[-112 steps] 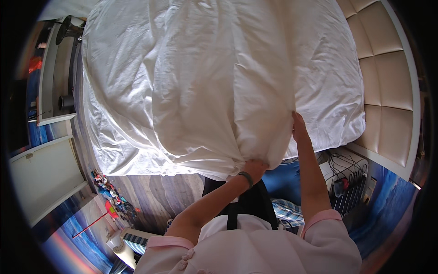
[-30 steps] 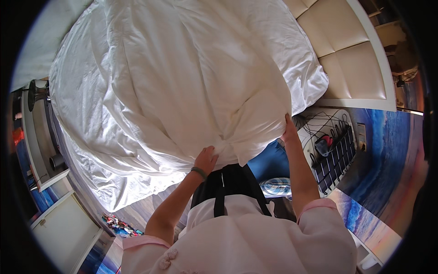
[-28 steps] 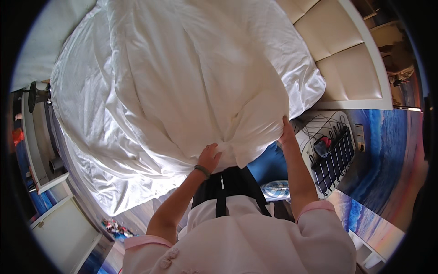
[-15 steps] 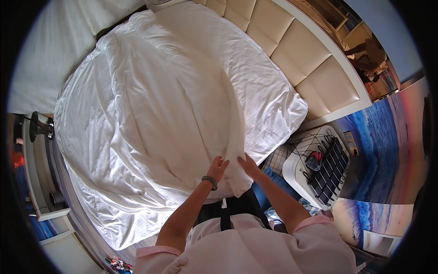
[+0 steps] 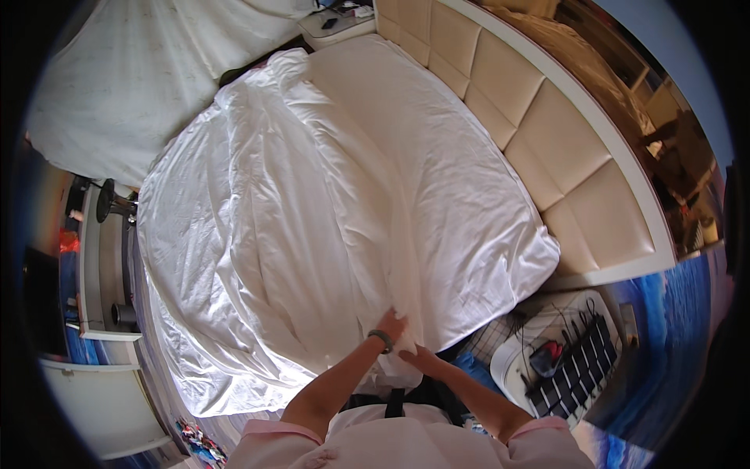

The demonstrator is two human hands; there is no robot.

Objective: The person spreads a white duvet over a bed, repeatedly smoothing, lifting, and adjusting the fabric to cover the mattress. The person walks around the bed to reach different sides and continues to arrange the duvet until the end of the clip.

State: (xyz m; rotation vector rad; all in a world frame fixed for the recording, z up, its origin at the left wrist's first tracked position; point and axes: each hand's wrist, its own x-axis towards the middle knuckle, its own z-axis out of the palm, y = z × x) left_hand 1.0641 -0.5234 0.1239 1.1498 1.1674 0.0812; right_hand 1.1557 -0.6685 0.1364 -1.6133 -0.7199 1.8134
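We see a wide bed (image 5: 469,195) filling most of the view; its cream padded headboard (image 5: 547,133) runs along the far right side of the bed; a rumpled white duvet (image 5: 258,258) covers the left half of the bed and spills over its near edge, while the right half shows a smoother white sheet (image 5: 461,219); a white wire rack (image 5: 574,363) with dark items stands on the blue floor just off the bed's near right corner; a narrow white shelf unit (image 5: 98,266) runs along the bed's left side. At the bed's near edge our left hand (image 5: 393,324), a dark band on its wrist, has its fingers closed on a bunched fold of the duvet; our right hand (image 5: 412,356) sits just below it against the same fold, and we cannot tell whether its fingers are curled or spread.
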